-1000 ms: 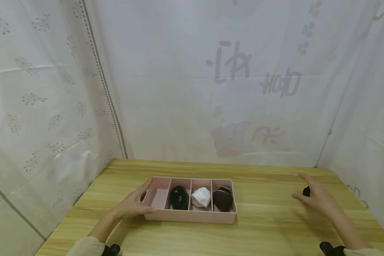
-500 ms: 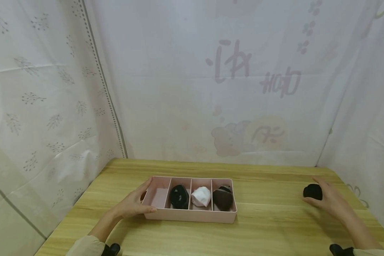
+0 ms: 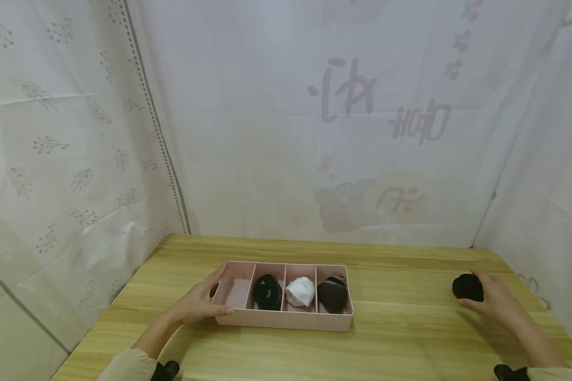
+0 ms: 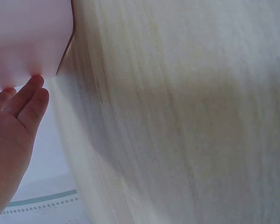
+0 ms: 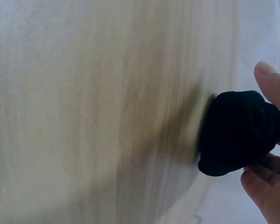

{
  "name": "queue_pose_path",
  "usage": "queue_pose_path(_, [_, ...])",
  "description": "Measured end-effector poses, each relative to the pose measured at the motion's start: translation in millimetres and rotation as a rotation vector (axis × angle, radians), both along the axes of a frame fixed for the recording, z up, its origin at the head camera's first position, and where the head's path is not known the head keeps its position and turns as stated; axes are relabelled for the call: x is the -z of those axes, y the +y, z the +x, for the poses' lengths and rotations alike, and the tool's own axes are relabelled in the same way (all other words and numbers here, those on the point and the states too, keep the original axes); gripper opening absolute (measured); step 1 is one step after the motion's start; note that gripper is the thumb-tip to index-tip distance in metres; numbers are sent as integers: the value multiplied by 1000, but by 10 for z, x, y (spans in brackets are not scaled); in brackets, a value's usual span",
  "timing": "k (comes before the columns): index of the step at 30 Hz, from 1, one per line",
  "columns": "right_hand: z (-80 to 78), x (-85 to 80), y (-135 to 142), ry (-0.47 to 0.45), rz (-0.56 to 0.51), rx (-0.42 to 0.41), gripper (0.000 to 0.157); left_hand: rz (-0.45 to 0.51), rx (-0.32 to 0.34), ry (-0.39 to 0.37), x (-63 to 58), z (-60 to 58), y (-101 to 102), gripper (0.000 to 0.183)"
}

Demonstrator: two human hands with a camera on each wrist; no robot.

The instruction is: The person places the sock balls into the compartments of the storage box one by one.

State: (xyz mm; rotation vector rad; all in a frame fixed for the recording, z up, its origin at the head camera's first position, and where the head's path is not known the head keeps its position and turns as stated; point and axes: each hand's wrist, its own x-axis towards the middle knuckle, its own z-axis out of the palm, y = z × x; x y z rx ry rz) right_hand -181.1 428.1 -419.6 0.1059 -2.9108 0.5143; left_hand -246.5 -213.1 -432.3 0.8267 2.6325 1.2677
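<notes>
At the left end of a pink four-slot organizer box (image 3: pixel 286 320), my left hand (image 3: pixel 200 302) grips the wall, its thumb along the front. In the left wrist view, fingertips (image 4: pixel 35 84) press against the box's pink side (image 4: pixel 32 56). Off to the right, my right hand (image 3: pixel 498 304) holds a black rolled-up sock (image 3: pixel 467 287) between thumb and fingers. The right wrist view shows that black sock (image 5: pixel 238 133) close to the tabletop, the thumb (image 5: pixel 270 81) on one side and fingers on the other.
Three of the box's slots hold rolled bundles: a black one (image 3: pixel 267 292), a white one (image 3: pixel 300 291) and a dark brown one (image 3: pixel 332 295). The leftmost slot (image 3: pixel 235 292) holds nothing. Patterned white curtains (image 3: pixel 248 132) hang behind the wooden table (image 3: pixel 391 338).
My right hand has drawn back to the right, and its thumb and fingers now hold the black sock, which shows more fully. My left hand and the box have stayed put.
</notes>
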Motion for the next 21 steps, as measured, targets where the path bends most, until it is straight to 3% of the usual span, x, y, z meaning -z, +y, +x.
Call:
queue_pose_path(11, [-47,29,61,-58,-6,20,94,0,3,10,-13,-10,6,109])
queue_pose_path(21, [-60,55,94,-47,-2,16,87,-1,-4,-3,6,0,-2,109])
